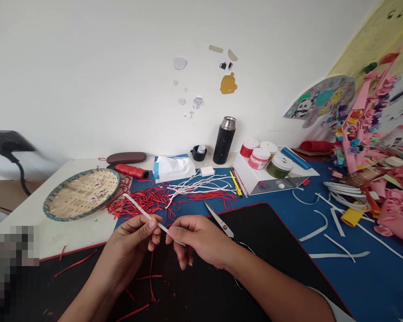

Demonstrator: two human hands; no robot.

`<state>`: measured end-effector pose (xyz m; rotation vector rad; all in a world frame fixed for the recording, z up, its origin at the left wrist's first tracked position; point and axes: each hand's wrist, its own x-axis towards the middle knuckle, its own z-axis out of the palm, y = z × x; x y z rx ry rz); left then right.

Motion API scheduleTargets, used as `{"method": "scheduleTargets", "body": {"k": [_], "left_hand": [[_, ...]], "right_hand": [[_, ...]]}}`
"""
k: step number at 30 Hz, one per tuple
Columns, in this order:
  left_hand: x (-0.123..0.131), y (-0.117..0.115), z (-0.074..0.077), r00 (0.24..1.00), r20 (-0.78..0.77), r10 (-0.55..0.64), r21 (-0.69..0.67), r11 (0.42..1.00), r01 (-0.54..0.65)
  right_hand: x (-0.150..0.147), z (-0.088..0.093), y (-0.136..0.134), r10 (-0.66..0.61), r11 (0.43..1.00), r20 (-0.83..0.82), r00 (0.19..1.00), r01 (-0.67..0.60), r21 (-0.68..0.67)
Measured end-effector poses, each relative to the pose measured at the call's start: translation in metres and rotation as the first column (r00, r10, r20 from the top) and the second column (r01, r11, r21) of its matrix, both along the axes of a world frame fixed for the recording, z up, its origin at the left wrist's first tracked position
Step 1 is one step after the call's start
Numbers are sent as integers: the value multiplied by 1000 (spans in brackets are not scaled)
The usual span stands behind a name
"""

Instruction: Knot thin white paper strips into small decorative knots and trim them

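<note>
A narrow white strip (pixel 139 208) slants down to the right between my two hands, above the black mat (pixel 268 232). My left hand (pixel 136 235) pinches it near its middle between thumb and fingers. Close beside it, my right hand (pixel 195 237) pinches the strip nearer its lower right end. Silver scissors (pixel 220 220) lie behind my right wrist, their handles partly hidden by my forearm. Cut red cords (pixel 144 201) are heaped behind my hands, and white cords (pixel 201 182) lie to their right.
A round woven basket (pixel 82 194) sits at the left. Behind are a red thread spool (pixel 132 171), a black bottle (pixel 224 141) and jars (pixel 259 158) on a white box. More white strips (pixel 339 255) and pink paper flowers (pixel 398 210) lie at the right.
</note>
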<state>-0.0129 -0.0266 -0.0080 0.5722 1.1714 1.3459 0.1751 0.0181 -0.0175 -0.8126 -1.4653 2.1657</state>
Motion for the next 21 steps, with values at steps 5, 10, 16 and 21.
{"method": "scheduleTargets", "body": {"k": [5, 10, 16, 21], "left_hand": [[1, 0, 1, 999, 27, -25, -5, 1000, 25], [0, -2, 2, 991, 68, -111, 12, 994, 111], [-3, -5, -1, 981, 87, -176, 25, 984, 175], [-4, -5, -2, 976, 77, -202, 56, 979, 198]], "right_hand": [[1, 1, 0, 21, 1000, 6, 1000, -21, -17], [1, -1, 0, 13, 995, -64, 998, -20, -100], [2, 1, 0, 30, 979, -143, 989, -58, -195], [2, 2, -1, 37, 973, -145, 989, -69, -220]]}}
